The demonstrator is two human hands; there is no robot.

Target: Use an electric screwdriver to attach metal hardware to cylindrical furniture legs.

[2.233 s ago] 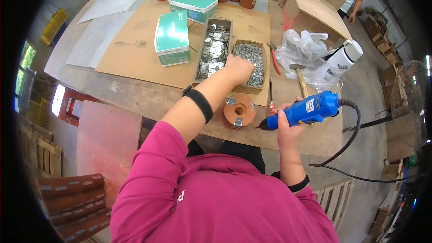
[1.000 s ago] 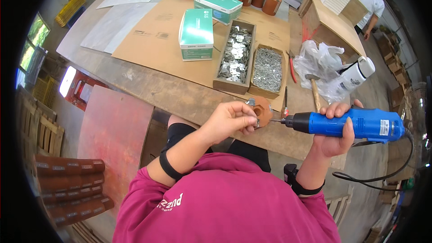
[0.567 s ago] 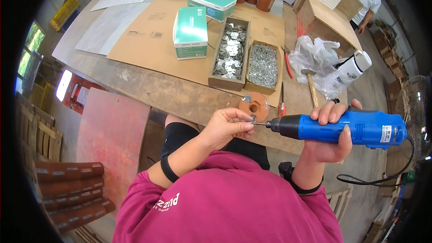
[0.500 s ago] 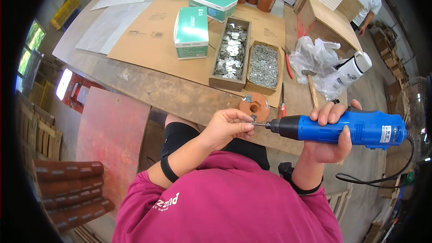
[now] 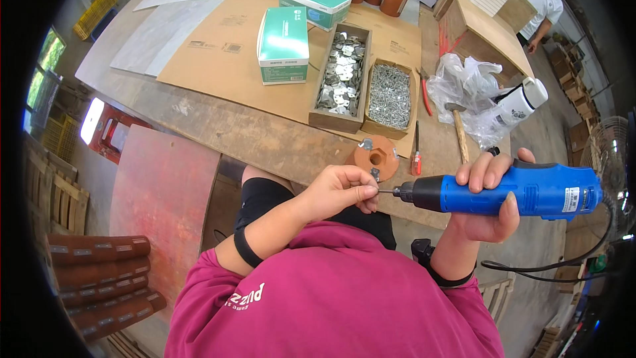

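Note:
A blue electric screwdriver (image 5: 513, 191) lies sideways in my right hand (image 5: 493, 192), its fingers wrapped round the body. Its thin bit (image 5: 386, 191) points left. At the bit's tip, thumb and fingers of my left hand (image 5: 348, 189) are pinched together; whatever they hold is hidden. Just beyond the fingertips, a reddish-brown round block (image 5: 375, 159) with a centre hole sits at the bench's near edge. Small grey metal plates lie on its rim. Behind it stand a wooden box of metal plates (image 5: 342, 74) and a cardboard box of screws (image 5: 389, 96).
A red-handled screwdriver (image 5: 416, 162), a hammer (image 5: 460, 134), a plastic bag (image 5: 464, 86) and a white bottle (image 5: 523, 101) lie at right. Green-and-white boxes (image 5: 283, 43) and several brown cylinders (image 5: 394, 1) stand farther back. The power cord (image 5: 530, 266) hangs right. A person (image 5: 540, 3) stands far right.
My left hand has drawn slightly nearer me, and a metal plate on the round block's near rim now shows. The electric screwdriver has shifted slightly right and nearer me.

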